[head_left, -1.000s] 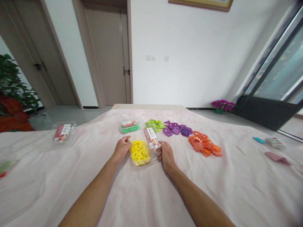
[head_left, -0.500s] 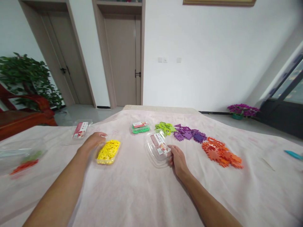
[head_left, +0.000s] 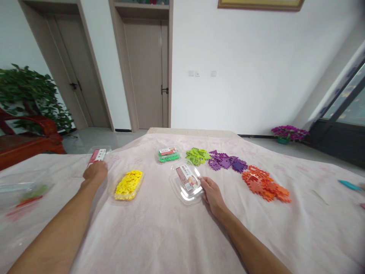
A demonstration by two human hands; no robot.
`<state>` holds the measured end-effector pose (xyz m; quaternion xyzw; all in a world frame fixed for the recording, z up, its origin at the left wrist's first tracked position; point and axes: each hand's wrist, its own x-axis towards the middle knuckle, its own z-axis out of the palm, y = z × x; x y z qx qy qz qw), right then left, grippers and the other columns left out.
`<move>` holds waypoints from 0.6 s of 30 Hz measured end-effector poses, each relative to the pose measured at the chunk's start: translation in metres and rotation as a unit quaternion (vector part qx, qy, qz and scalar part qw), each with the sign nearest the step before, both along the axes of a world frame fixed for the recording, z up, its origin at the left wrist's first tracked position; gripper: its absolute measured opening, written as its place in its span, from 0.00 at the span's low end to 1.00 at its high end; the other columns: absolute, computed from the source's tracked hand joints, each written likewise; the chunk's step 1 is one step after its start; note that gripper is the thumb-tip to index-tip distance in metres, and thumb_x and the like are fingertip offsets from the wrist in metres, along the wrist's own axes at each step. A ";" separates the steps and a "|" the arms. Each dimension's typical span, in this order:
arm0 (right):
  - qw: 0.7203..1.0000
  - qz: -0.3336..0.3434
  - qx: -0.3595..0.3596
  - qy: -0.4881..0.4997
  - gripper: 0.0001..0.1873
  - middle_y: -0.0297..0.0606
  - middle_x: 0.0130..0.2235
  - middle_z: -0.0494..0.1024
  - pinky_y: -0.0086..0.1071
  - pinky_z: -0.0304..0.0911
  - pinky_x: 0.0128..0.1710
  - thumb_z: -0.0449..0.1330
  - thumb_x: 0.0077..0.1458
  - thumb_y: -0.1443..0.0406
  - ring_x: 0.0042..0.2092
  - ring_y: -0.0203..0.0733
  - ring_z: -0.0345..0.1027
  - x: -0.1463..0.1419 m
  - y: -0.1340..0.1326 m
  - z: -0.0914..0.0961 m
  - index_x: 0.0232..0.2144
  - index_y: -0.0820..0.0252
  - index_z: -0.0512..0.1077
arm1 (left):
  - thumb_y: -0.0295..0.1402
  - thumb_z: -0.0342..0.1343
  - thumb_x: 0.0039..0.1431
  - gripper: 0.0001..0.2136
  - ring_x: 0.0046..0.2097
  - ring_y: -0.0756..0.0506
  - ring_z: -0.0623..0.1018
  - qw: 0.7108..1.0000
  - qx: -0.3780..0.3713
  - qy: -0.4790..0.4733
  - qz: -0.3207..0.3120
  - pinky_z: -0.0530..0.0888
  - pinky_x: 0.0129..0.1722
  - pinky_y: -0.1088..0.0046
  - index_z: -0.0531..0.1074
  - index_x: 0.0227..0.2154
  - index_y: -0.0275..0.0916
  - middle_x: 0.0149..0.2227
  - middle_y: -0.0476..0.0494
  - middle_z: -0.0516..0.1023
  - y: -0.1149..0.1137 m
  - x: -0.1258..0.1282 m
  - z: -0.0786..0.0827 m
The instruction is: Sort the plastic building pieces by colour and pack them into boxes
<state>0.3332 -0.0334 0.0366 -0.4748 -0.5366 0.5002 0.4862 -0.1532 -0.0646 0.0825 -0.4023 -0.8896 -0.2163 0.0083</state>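
Observation:
At the left, my left hand is closed over the near edge of a clear plastic lid with a red and white label; its fingertips are hidden behind the hand. In my right hand is the right edge of an empty clear plastic container, tilted, its label facing up. Between the hands stands an uncovered clear tray full of yellow snowflake-shaped plastic pieces. Beyond it sits a covered, labelled box of green pieces.
Loose lime green pieces, purple pieces and orange pieces lie in piles on the pink tablecloth. A clear container with red and green pieces is at the far left. A blue object lies at the far right.
My left hand has moved left, from beside the yellow tray to the labelled lid. My right hand keeps hold of the clear container, which has shifted slightly nearer and left.

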 end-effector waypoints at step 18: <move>0.996 0.062 -0.060 -0.010 0.33 0.32 0.26 0.75 0.26 0.52 0.14 0.58 0.50 0.60 0.17 0.33 0.59 -0.025 -0.017 0.006 0.58 0.65 0.62 | 0.36 0.49 0.64 0.11 0.44 0.43 0.76 0.912 0.221 0.068 -0.339 0.69 0.46 0.69 0.76 0.37 0.41 0.40 0.42 0.77 -0.010 0.165 0.039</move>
